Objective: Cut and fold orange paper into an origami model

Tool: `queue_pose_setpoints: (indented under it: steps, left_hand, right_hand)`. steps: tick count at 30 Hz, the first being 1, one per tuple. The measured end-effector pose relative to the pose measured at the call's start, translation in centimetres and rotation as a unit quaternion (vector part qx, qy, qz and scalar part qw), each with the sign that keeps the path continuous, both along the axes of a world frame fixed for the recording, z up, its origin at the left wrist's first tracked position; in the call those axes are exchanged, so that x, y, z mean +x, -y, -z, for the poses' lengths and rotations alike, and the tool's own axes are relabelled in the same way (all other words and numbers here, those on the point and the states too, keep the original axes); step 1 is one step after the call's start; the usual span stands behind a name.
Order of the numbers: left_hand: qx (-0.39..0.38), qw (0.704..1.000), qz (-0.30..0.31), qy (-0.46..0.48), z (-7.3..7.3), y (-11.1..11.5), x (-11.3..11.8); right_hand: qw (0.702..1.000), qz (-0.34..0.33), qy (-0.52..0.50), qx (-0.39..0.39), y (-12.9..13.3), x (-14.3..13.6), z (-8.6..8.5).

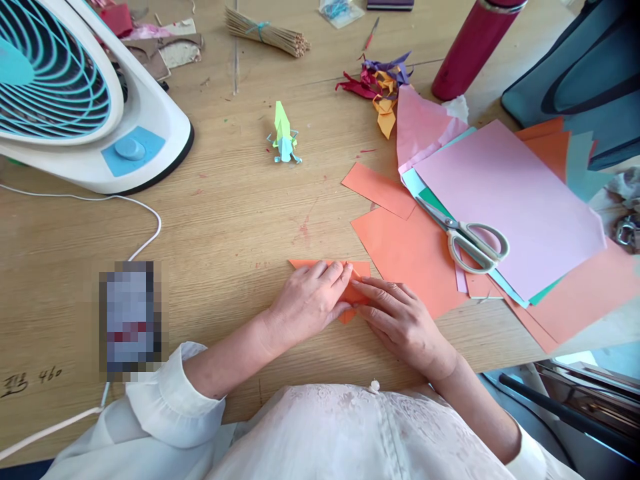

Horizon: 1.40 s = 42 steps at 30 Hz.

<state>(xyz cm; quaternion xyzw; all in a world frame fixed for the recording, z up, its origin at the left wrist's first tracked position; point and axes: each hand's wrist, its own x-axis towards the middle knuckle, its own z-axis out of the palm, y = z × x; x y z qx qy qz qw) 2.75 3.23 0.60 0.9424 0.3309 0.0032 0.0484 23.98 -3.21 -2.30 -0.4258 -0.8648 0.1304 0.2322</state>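
Observation:
A small piece of folded orange paper (363,269) lies on the table near its front edge, with pointed ends showing at the left and below. My left hand (311,298) presses on it from the left, fingers together and fingertips at the upper fold. From the right, my right hand (400,320) grips the paper's side between thumb and fingers. Both hands hide much of the folded shape. Beside them on the right lies a larger orange sheet (415,267). Beyond the hands stands a green and light blue folded paper figure (283,133).
White-handled scissors (480,248) rest on a pile of coloured sheets (515,200). A red flask (475,50), folded paper pieces (385,83) and a bundle of thin sticks (267,32) lie farther back. A fan (150,120) and a blurred phone (129,320) with a cable are at left.

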Motion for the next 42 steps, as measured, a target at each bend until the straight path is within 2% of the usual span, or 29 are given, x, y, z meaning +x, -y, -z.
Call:
queue_pose_setpoints:
  steps: [5, 16, 24, 42]
  left_hand:
    - [-0.010, 1.000, -0.016, -0.007, -0.1, 0.3, 0.1]
    - [-0.033, 0.999, -0.031, 0.016, 0.0, 0.3, 0.2]
    - [-0.027, 0.999, -0.022, 0.020, -0.1, 0.1, 0.0]
    - [-0.056, 0.998, -0.032, 0.007, -0.7, -0.1, 0.1]
  right_hand:
    - [1.000, 0.003, -0.005, -0.006, -0.1, -0.1, -0.4]
    - [0.997, 0.055, -0.033, -0.037, -1.3, -1.0, -0.9]
    - [0.995, 0.043, -0.033, -0.088, -1.7, 0.1, -0.3]
    - [0.997, 0.037, -0.004, -0.072, -2.3, 0.5, 0.1]
